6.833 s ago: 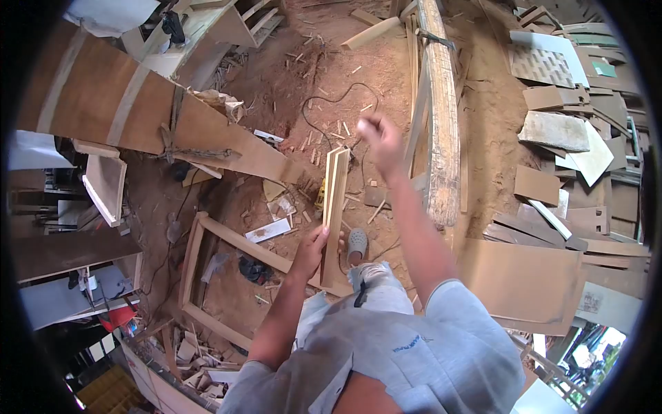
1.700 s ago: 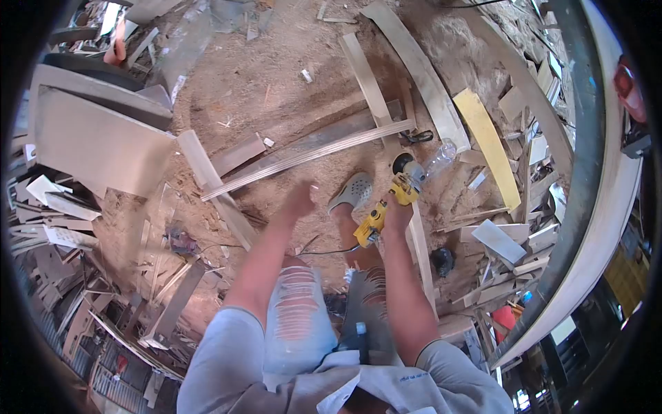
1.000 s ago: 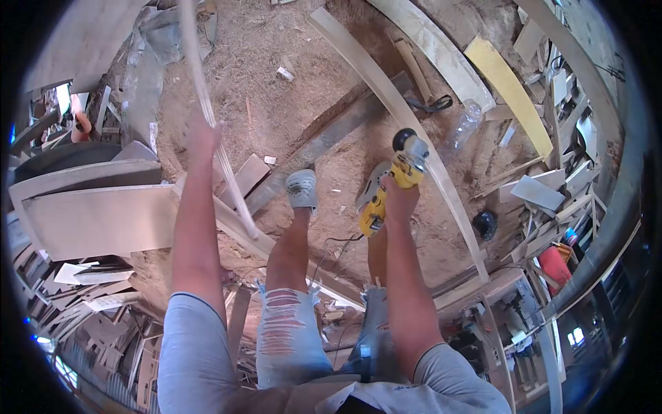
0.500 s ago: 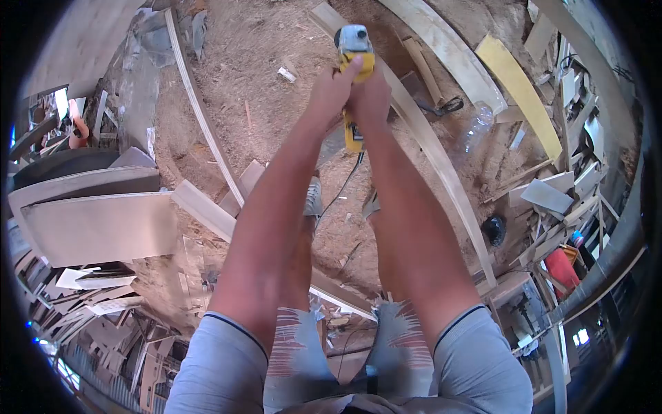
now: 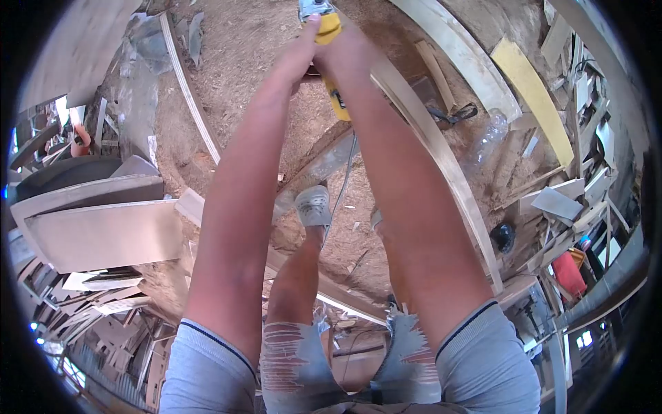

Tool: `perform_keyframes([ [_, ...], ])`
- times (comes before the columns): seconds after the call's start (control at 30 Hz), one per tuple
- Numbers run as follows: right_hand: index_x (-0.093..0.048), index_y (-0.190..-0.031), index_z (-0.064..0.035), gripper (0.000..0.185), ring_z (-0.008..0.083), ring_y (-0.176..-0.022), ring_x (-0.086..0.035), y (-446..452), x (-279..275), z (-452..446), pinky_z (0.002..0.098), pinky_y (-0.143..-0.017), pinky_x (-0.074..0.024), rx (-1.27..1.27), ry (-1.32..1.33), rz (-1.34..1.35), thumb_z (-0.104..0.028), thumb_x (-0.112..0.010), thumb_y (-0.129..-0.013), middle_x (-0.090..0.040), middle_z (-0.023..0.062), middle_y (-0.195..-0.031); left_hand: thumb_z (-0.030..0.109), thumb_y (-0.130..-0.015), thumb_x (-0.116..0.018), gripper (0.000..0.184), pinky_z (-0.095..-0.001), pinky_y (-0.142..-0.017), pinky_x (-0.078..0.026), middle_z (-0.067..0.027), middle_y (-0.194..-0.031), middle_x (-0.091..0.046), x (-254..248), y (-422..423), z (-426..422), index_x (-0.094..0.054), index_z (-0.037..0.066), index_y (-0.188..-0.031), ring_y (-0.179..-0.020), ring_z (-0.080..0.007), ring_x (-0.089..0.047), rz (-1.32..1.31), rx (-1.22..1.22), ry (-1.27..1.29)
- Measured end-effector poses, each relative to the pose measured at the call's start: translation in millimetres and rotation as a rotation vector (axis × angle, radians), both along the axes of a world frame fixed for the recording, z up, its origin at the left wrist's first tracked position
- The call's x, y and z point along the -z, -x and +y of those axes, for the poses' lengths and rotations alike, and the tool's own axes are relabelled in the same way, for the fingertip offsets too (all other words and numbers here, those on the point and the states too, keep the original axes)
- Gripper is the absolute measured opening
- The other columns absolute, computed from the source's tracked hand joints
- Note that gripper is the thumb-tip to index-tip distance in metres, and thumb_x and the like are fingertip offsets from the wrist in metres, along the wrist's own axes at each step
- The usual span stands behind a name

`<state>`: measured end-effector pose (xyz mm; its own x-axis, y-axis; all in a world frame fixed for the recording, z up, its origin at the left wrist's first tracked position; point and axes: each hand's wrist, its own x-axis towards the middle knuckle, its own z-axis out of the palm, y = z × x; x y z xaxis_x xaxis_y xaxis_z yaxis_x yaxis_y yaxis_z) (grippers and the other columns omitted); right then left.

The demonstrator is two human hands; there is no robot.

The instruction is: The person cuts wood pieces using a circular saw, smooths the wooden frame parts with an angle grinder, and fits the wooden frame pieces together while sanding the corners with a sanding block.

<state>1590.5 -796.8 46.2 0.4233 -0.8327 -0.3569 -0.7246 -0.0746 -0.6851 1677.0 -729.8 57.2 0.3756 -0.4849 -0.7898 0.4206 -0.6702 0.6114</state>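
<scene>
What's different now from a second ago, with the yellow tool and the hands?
The left hand let go of the thin wooden strip, now lying at the left, and joined the right hand on the yellow tool. The tool moved forward, away from the person's feet. The right hand kept hold of it. The clear bottle and yellow board stayed on the ground.

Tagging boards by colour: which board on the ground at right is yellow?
The yellow board just beyond the clear bottle; the wide board left of it and narrower board beside the right forearm are pale.
</scene>
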Motion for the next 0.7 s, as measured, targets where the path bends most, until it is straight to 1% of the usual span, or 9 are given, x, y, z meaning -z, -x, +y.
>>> perform_keyframes([
  [0.07,-0.075,-0.102,0.0025,0.052,0.0392,-0.098,-0.077,-8,9,2,0.0464,-0.087,-0.0607,0.055,-0.02,0.043,-0.04,-0.087,-0.075,-0.078,0.025,-0.101,0.079,-0.101,-0.046,0.086,-0.0438,-0.09,-0.061,-0.0149,-0.12,-0.073,-1,-6,1,-0.067,0.004,-0.135,-0.101,-0.0272,-0.072,-0.014,0.0,-0.008],
  [0.17,-0.075,-0.106,0.0011,0.055,0.0393,-0.1,-0.077,-4,2,-1,0.0465,-0.089,-0.0608,0.086,-0.119,0.064,-0.043,-0.087,-0.076,-0.078,0.0236,-0.105,0.075,-0.102,-0.049,0.092,-0.0474,-0.082,-0.063,-0.0236,-0.118,-0.071,6,-8,-6,-0.066,-0.01,-0.129,-0.104,-0.0336,-0.072,-0.088,0.047,0.016],
  [0.2,-0.075,-0.108,0.0009,0.057,0.0394,-0.101,-0.077,0,0,-3,0.0466,-0.09,-0.0607,0.091,-0.165,0.061,-0.044,-0.087,-0.076,-0.078,0.0231,-0.106,0.075,-0.102,-0.048,0.09,-0.0469,-0.085,-0.062,-0.0219,-0.118,-0.071,4,-6,-8,-0.066,-0.008,-0.131,-0.103,-0.0316,-0.073,-0.097,0.044,-0.021],
  [0.27,-0.074,-0.112,0.0,0.06,0.0394,-0.103,-0.076,8,-6,0,0.0471,-0.091,-0.0604,0.048,-0.174,0.092,-0.047,-0.087,-0.077,-0.078,0.0221,-0.108,0.075,-0.102,-0.046,0.087,-0.046,-0.092,-0.06,-0.0184,-0.117,-0.072,-4,5,-5,-0.065,-0.002,-0.135,-0.1,-0.0276,-0.073,-0.114,0.045,-0.1],
  [0.37,-0.073,-0.117,-0.0011,0.064,0.0392,-0.105,-0.076,17,-6,8,0.0478,-0.093,-0.06,0.048,-0.182,0.089,-0.05,-0.086,-0.078,-0.078,0.0218,-0.11,0.074,-0.104,-0.045,0.086,-0.0442,-0.092,-0.06,-0.0195,-0.117,-0.071,-11,17,3,-0.065,-0.004,-0.136,-0.109,-0.029,-0.071,-0.109,0.032,-0.103],
  [0.47,-0.071,-0.119,-0.002,0.065,0.0394,-0.105,-0.076,19,-11,11,0.0479,-0.093,-0.0601,0.062,-0.201,0.108,-0.052,-0.084,-0.079,-0.078,0.0215,-0.111,0.073,-0.105,-0.042,0.087,-0.0431,-0.091,-0.062,-0.0213,-0.119,-0.071,16,12,8,-0.065,-0.005,-0.137,-0.113,-0.031,-0.07,-0.247,0.163,-0.118],
  [0.57,-0.068,-0.121,-0.0035,0.066,0.0405,-0.106,-0.075,21,-5,11,0.0477,-0.093,-0.06,0.071,-0.182,0.156,-0.053,-0.083,-0.081,-0.077,0.0213,-0.111,0.074,-0.105,-0.04,0.091,-0.0416,-0.084,-0.063,-0.0231,-0.12,-0.07,28,12,9,-0.064,-0.008,-0.136,-0.111,-0.0321,-0.071,-0.293,0.204,-0.064],
  [0.67,-0.064,-0.124,-0.0036,0.068,0.0414,-0.106,-0.075,31,2,13,0.0482,-0.093,-0.0594,0.091,-0.103,0.169,-0.053,-0.082,-0.082,-0.076,0.0222,-0.112,0.075,-0.105,-0.04,0.093,-0.0422,-0.083,-0.062,-0.0253,-0.121,-0.07,-16,27,-4,-0.064,-0.01,-0.134,-0.112,-0.0338,-0.071,-0.194,0.197,-0.128],
  [0.7,-0.063,-0.124,-0.0033,0.068,0.0417,-0.106,-0.075,39,2,14,0.0485,-0.093,-0.0592,0.102,-0.071,0.169,-0.053,-0.082,-0.082,-0.076,0.0227,-0.113,0.075,-0.105,-0.04,0.094,-0.0448,-0.091,-0.058,-0.028,-0.123,-0.07,-14,33,-7,-0.063,-0.011,-0.136,-0.116,-0.0369,-0.07,-0.186,0.244,-0.131],
])
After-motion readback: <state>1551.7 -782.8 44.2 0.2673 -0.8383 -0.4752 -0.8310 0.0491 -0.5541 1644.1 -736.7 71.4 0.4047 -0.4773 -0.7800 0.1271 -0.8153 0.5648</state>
